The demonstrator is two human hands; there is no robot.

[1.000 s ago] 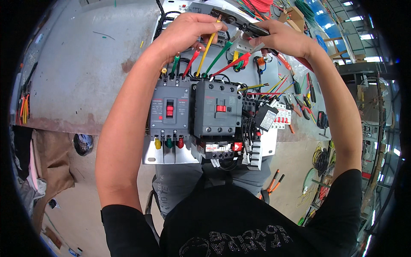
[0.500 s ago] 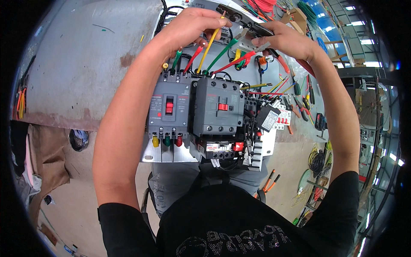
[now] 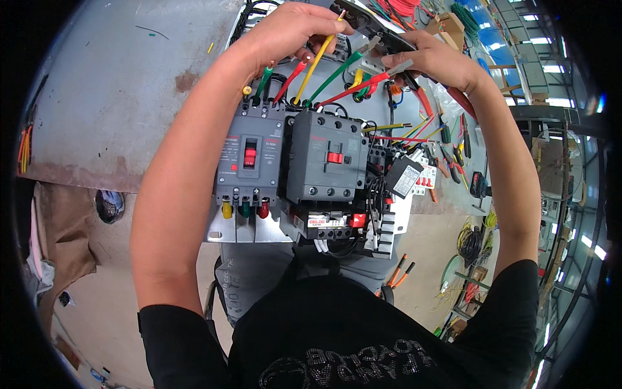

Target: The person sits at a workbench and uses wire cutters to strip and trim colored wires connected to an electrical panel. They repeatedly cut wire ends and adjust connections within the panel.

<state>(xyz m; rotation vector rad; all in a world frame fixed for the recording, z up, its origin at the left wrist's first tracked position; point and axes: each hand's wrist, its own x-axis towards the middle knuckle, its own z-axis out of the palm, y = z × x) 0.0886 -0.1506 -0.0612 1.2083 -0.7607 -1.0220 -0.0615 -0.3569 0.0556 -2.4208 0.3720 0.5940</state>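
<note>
In my left hand point(image 3: 295, 31), thumb and fingers pinch the upper end of a yellow wire point(image 3: 316, 63), its tip beside the jaws of dark crimping pliers point(image 3: 376, 26). My right hand point(image 3: 444, 61) is wrapped round those pliers; their red grips trail down beneath it. The wire rises from behind a grey contactor point(image 3: 326, 159) with a red switch. A longer green wire point(image 3: 335, 79) and a red wire point(image 3: 355, 89) slant up to the right, ending in pale flat tips. Left of the contactor is a grey circuit breaker point(image 3: 248, 157), with short green and red wires above it.
A small black module point(image 3: 405, 176) and white miniature breakers point(image 3: 424, 178) sit right of the contactor. Hand tools point(image 3: 457, 159) lie scattered on the grey bench point(image 3: 116, 97). A cardboard box point(image 3: 448, 27) and coiled red wire point(image 3: 396, 8) are at the back right.
The picture has shifted slightly, with the panel appearing a little further left. Both hands keep their holds on the yellow wire and the crimping pliers, near the same place.
</note>
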